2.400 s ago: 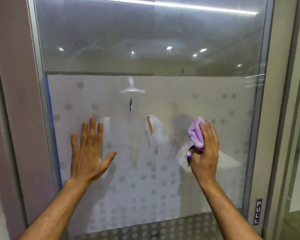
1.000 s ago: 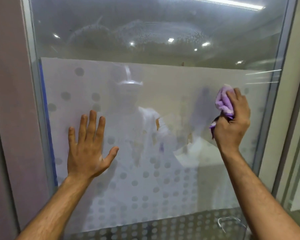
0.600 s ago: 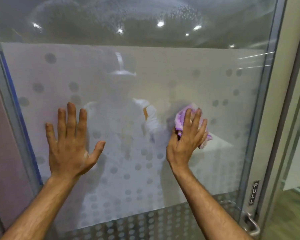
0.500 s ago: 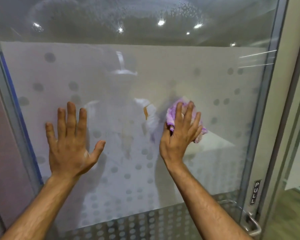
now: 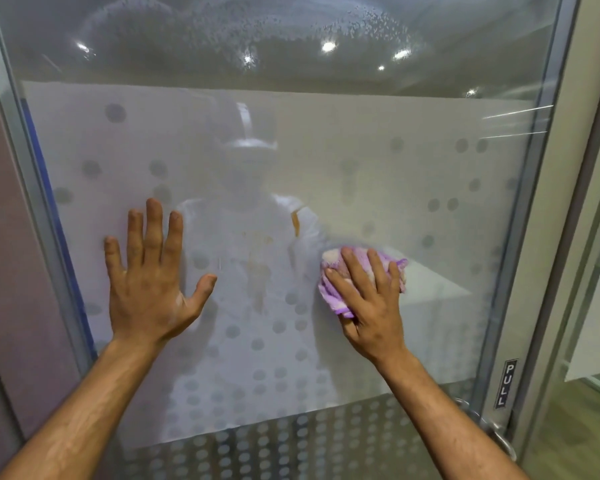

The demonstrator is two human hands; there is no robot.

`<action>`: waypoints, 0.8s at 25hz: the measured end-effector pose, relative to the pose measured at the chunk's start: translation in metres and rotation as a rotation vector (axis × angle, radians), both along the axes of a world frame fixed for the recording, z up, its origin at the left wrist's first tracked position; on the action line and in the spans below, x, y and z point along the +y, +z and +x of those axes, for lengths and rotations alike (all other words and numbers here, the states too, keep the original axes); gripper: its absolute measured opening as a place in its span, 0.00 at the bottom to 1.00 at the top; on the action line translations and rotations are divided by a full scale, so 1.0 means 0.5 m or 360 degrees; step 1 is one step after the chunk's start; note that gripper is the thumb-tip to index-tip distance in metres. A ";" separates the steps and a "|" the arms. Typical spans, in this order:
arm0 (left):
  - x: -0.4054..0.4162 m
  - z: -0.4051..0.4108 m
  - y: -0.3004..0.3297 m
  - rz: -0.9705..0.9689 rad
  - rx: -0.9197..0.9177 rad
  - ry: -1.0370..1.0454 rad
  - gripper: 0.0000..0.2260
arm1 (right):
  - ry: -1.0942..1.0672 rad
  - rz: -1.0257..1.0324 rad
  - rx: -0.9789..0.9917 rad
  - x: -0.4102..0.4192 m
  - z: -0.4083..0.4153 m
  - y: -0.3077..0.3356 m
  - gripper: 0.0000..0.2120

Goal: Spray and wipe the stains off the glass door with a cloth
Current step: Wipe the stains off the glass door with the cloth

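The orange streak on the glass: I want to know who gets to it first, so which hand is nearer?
Right. The right hand, pressing the purple cloth, sits just below and right of the orange streak. The left hand lies flat on the glass well off to the streak's left.

left hand point(image 5: 149, 289) flat on glass door point(image 5: 361, 168), right hand point(image 5: 368, 299) pressing purple cloth point(image 5: 333, 292) against it

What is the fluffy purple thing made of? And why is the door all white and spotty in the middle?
The purple cloth looks like soft microfibre or terry: fuzzy, bunched under the right hand. The glass door is clear and shiny at the top, mirroring lights; its middle looks matte white with see-through dots, probably a frosted film. The frame looks like brushed metal.
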State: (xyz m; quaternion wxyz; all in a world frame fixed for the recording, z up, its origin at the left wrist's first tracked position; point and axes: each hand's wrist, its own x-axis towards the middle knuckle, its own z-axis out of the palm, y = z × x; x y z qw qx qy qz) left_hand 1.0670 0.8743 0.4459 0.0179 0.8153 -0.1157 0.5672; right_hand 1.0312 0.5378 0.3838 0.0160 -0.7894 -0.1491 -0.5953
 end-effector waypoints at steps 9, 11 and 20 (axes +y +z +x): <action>0.001 0.003 -0.002 -0.0002 0.0008 0.0016 0.44 | 0.0105 0.0891 -0.0007 0.097 0.001 0.126 0.31; 0.001 0.004 -0.002 0.0003 0.0007 0.0030 0.44 | 0.0180 0.0809 0.0013 0.148 0.005 0.096 0.28; 0.003 0.002 0.001 0.0009 0.0023 0.0017 0.43 | 0.0124 -0.0132 0.0100 0.121 0.002 -0.133 0.23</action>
